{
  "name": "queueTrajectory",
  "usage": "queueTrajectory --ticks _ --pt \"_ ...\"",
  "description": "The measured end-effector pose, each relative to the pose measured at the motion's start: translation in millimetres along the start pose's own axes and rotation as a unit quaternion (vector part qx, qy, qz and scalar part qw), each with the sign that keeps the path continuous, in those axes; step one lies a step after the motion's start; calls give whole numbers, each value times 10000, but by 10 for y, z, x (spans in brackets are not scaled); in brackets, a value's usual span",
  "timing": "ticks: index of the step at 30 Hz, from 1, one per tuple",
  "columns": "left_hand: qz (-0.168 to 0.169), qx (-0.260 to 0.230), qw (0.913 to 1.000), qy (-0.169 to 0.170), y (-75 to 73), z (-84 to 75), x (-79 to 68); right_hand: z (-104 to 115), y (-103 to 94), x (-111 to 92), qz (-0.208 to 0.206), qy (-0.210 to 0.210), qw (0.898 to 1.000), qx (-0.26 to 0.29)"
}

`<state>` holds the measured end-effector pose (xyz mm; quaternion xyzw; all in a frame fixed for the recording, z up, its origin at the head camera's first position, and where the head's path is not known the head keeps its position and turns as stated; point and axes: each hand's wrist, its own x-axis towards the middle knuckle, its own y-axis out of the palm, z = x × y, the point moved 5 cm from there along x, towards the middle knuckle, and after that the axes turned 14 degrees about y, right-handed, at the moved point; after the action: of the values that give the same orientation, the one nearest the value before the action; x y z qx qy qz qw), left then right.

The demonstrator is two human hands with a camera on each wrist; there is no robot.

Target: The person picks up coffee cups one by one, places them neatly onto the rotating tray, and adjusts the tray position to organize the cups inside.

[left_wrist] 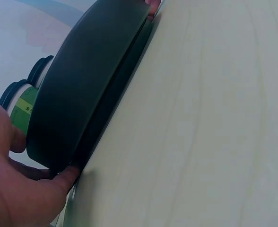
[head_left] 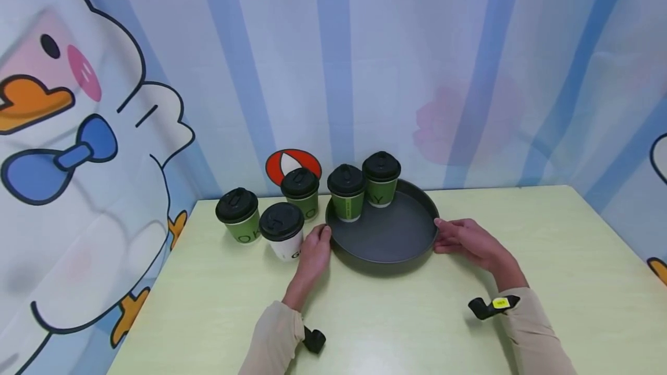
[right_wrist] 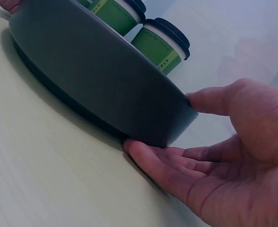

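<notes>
Between my two hands is a round dark grey pan (head_left: 391, 239). My left hand (head_left: 314, 254) grips its left side, thumb by the rim and fingers reaching under the base in the left wrist view. On the opposite side, my right hand (head_left: 473, 243) holds it likewise, thumb at the rim and fingertips (right_wrist: 141, 150) below the bottom edge. A dark gap and shadow show under the near side of the pan. Two green paper cups with black lids stand upright in it toward the back left, one cup (head_left: 348, 204) nearer and another cup (head_left: 381, 192) behind.
Left of the pan stand a white lidded cup (head_left: 285, 247), close to my left hand, a green cup (head_left: 244, 230) and another green cup (head_left: 308, 206) farther back. All are on the pale wooden table (head_left: 396, 323). A printed cloth backdrop (head_left: 391, 74) rises behind the table's far edge.
</notes>
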<state>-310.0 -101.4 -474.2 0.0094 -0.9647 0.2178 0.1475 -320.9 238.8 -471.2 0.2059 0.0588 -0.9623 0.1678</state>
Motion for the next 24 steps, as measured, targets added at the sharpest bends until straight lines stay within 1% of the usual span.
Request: queueTrajectory --ticks 4,8,11,13,14,15,16,19,22,24 --pt "0 12 10000 -8 -2 6 1 -7 -8 -15 176 27 9998 6" --pt "-20 31 10000 -18 4 0 -7 -6 -20 -15 71 36 10000 -36" --pt "-50 37 10000 -30 -8 1 -15 29 -9 -21 -279 46 9990 -359" --pt "-62 15 10000 -37 -14 -1 -17 80 -4 -42 -665 26 9949 -764" --pt "-58 1 10000 -36 -15 -1 -16 116 -2 -60 -883 17 9912 -983" --pt "-50 -10 10000 -33 -16 -2 -14 158 -2 -83 -1122 0 9861 -1222" --pt "-46 -23 10000 -40 -18 -5 -15 204 -5 -107 -1366 -48 9787 -1530" --pt "-41 -54 10000 -53 -19 -8 -10 367 -6 -188 -2125 -316 9493 -2295" --pt "-76 -61 9999 -40 -13 -10 -6 565 34 -287 -2897 -884 9100 -2833" --pt "-97 -75 9999 -32 -5 -6 -6 709 125 -355 -3182 -1390 8930 -2864"
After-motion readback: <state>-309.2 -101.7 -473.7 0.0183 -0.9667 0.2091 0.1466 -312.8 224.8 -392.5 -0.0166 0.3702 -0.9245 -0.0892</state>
